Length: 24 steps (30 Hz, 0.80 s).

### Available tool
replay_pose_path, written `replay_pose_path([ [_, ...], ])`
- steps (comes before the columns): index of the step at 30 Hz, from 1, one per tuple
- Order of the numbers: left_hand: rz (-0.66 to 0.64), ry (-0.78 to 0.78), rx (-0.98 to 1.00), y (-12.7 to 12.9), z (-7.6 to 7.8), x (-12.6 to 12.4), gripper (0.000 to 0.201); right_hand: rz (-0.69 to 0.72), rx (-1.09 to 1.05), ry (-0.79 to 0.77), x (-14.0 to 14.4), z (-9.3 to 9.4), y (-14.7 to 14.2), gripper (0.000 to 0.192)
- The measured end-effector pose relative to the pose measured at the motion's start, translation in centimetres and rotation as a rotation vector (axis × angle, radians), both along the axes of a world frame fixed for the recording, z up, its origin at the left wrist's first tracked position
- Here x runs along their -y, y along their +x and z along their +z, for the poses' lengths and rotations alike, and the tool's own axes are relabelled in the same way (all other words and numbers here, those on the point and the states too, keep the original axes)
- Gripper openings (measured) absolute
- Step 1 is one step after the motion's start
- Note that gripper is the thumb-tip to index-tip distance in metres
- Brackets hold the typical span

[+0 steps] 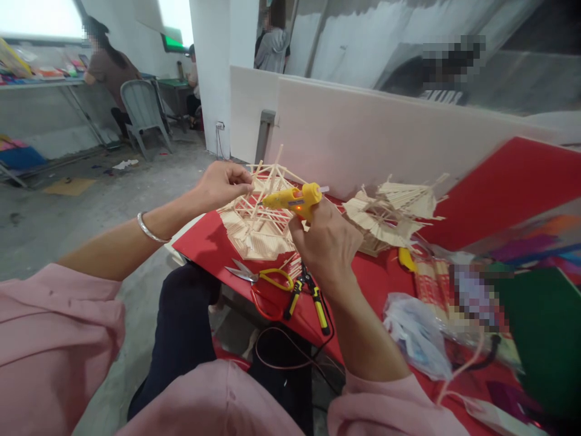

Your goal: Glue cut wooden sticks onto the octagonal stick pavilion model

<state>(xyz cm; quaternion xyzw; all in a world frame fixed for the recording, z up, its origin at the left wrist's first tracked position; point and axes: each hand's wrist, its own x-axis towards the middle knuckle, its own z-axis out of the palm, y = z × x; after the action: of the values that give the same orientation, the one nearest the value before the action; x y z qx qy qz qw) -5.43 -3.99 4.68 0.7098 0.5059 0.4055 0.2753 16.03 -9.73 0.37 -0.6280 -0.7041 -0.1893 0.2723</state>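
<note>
Grip of the left hand [222,184] seemingly pinched narrow on a stick of the stick frame [254,236]; yellow glue gun [290,198] held in the right hand [331,242].

At far left, a seated person [111,69] and a grey chair [144,106] are seen on the concrete floor [181,163]. On the red tabletop [204,242], the stick frame is set between the hands; its lower panels are laid, its upper part is left open, so it is judged partly built. Scissors [258,277] and pliers [320,306] are placed in front. White boards [354,133] are propped behind. Farther right, a second stick structure [403,197] is seen with broader panels filled, then a plastic bag [420,336].
</note>
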Motion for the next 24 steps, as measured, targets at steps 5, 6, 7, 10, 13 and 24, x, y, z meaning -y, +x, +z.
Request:
replay_pose_path([
  [5,0.004,0.002,0.002,-0.18,-0.14,-0.03,0.002,-0.007,0.0,0.001,-0.19,-0.18,0.06,0.031],
  [6,0.005,0.006,-0.001,-0.23,-0.19,-0.06,0.002,-0.013,-0.001,0.003,-0.22,-0.22,0.07,0.03],
  [7,0.004,0.013,-0.007,-0.27,-0.23,-0.09,0.002,-0.019,-0.003,0.005,-0.24,-0.25,0.08,0.03],
  [10,-0.005,0.033,-0.024,-0.38,-0.33,-0.14,0.002,-0.036,-0.003,0.003,-0.23,-0.28,0.06,0.029],
  [13,-0.003,0.031,-0.027,-0.43,-0.37,-0.14,0.002,-0.037,0.003,-0.005,-0.19,-0.23,0.01,0.029],
  [24,0.017,0.011,-0.035,-0.43,-0.29,0.01,0.005,-0.05,0.005,-0.012,-0.33,-0.33,-0.02,0.029],
])
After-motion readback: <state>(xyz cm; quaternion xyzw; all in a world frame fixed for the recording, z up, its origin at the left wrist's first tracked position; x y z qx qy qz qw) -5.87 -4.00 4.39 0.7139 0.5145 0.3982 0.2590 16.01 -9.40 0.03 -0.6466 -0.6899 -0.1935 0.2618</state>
